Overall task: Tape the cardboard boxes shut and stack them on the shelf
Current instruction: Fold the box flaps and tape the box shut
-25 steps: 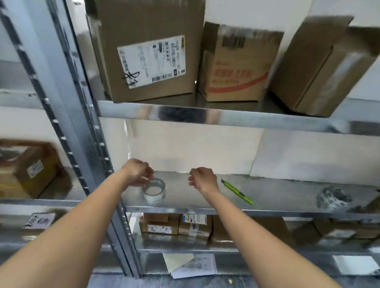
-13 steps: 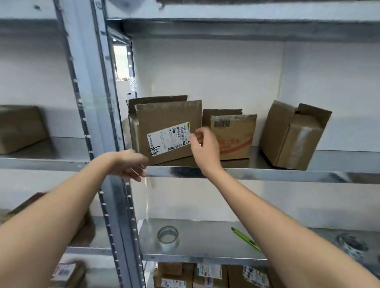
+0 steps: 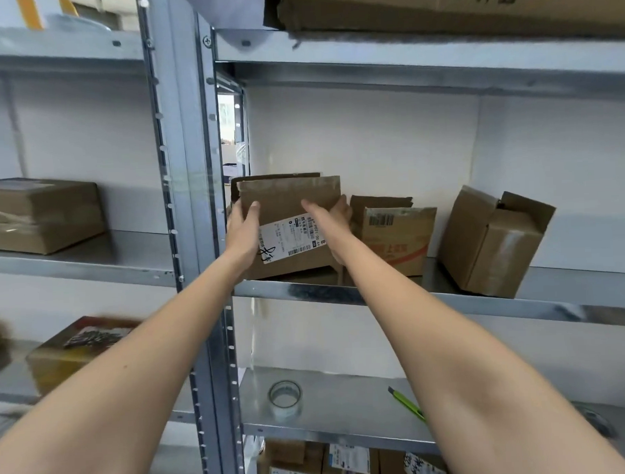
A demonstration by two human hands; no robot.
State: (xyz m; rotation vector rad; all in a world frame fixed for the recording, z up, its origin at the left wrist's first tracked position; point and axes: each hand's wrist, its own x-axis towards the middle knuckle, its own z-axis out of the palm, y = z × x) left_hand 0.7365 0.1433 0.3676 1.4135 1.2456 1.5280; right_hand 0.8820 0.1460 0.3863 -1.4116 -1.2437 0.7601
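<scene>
**Lifting the labelled box off the shelf**

The labelled cardboard box (image 3: 289, 216) stands at the left end of the middle shelf (image 3: 448, 299), flaps up and untaped, just beside a second open box (image 3: 396, 241), with a tilted box (image 3: 492, 241) farther right. Both arms reach up and forward. The left hand (image 3: 242, 232) clasps the box's left edge, thumb across the front; the right hand (image 3: 333, 218) holds the right edge, thumb on the front and fingers (image 3: 343, 209) curled round the side.

The step looks like taking this box down for taping. To do it well, I would keep both grips low on the walls rather than the loose flaps, draw it straight out so it clears its neighbour, and bring it down to the lower shelf, where the tape roll (image 3: 284, 395) and green utility knife (image 3: 407, 403) lie.
</scene>
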